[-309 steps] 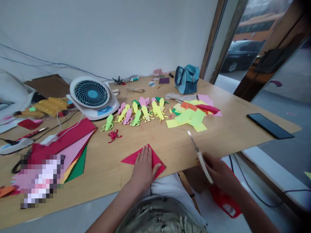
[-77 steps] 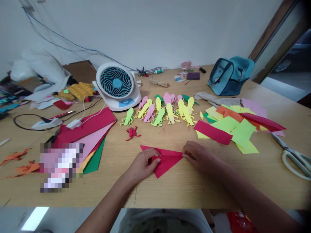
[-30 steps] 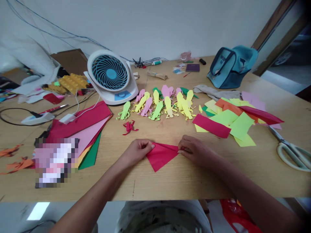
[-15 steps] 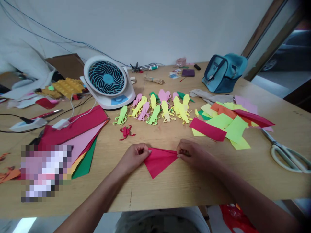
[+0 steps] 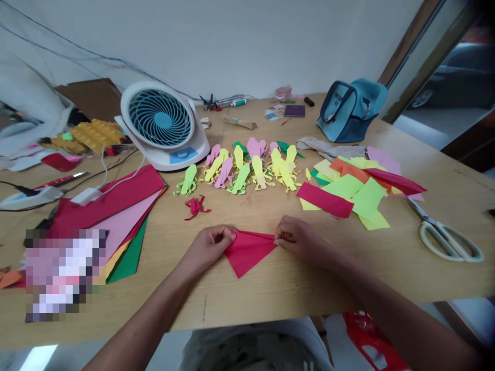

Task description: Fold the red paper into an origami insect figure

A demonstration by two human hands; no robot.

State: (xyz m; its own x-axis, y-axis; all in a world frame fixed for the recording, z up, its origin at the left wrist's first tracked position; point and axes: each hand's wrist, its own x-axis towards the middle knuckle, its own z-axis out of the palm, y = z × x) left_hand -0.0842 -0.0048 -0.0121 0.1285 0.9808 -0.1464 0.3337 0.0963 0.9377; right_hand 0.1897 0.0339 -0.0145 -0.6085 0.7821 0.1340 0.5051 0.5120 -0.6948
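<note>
Whereas a corner poked out past the left hand (image 5: 207, 248) moments ago, that hand now pinches the folded red paper (image 5: 247, 255) at nine o'clock, the right hand (image 5: 299, 238) gripping its three-o'clock tip, around six o'clock on the surface (image 5: 266, 296).

The table (image 5: 247, 304) is smooth, pale-grained wood with a faint sheen; the red sheet (image 5: 249, 252), matt paper. The fan (image 5: 162, 121) looks smooth plastic, the scissors' (image 5: 448, 239) blades shiny metal, the bag (image 5: 351, 111) soft cloth.
</note>
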